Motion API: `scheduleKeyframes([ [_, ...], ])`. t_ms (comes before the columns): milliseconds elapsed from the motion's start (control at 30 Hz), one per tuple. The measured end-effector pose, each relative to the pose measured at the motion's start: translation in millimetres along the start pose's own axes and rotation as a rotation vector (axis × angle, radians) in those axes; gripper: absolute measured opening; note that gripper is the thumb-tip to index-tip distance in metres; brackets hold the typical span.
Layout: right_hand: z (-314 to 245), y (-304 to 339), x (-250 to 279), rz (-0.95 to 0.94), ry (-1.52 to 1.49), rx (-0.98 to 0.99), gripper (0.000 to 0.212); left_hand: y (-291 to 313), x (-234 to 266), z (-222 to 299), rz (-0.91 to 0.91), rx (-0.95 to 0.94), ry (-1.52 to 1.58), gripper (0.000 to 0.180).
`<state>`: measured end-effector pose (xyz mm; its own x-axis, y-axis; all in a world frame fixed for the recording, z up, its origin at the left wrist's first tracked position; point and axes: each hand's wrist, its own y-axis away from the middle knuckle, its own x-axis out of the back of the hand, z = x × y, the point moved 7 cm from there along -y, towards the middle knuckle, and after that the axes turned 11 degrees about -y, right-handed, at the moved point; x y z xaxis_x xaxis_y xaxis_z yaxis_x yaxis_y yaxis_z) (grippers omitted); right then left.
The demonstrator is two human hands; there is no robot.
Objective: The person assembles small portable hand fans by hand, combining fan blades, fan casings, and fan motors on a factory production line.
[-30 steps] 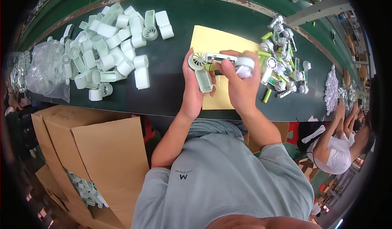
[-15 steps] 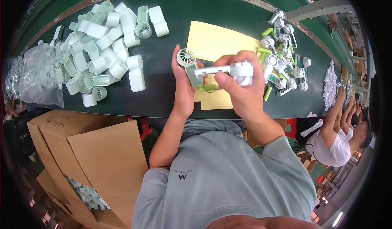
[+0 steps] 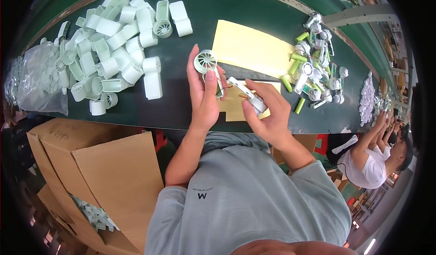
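Note:
My left hand is closed round a pale green fan housing, its round spoked end up and the thumb lying across its body. In my right hand is a white motor assembly, pinched between thumb and fingers and tilted, its narrow end toward the housing. Thin wires run between the two parts. The green battery seen earlier is mostly hidden by my left hand. Under my hands lies a yellow sheet, with a larger yellow sheet farther back on the dark green table.
A heap of pale green housings covers the table's left, beside a clear plastic bag. Motor assemblies with green batteries lie at the right. An open cardboard box stands at the lower left. A co-worker sits far right.
My right hand has lowered and turned the motor assembly so that it slants. My left thumb has come over the housing, and the green battery has gone behind that hand.

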<state>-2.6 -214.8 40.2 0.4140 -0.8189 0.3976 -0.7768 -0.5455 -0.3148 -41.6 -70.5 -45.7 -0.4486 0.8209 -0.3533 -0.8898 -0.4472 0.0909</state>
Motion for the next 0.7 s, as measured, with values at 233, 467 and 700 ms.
scheduleKeyframes([
  [233,21,4,-10,-0.202,-0.758,-0.637,0.033,1,-1,0,-0.036,0.002,-0.145,0.061],
  [467,9,-7,-46,-0.141,-1.384,-0.748,0.048,5,-17,5,-0.167,0.009,0.195,0.067],
  [700,28,12,-36,-0.164,-1.152,-0.805,0.032,1,-4,-3,-0.146,0.007,0.146,0.065],
])
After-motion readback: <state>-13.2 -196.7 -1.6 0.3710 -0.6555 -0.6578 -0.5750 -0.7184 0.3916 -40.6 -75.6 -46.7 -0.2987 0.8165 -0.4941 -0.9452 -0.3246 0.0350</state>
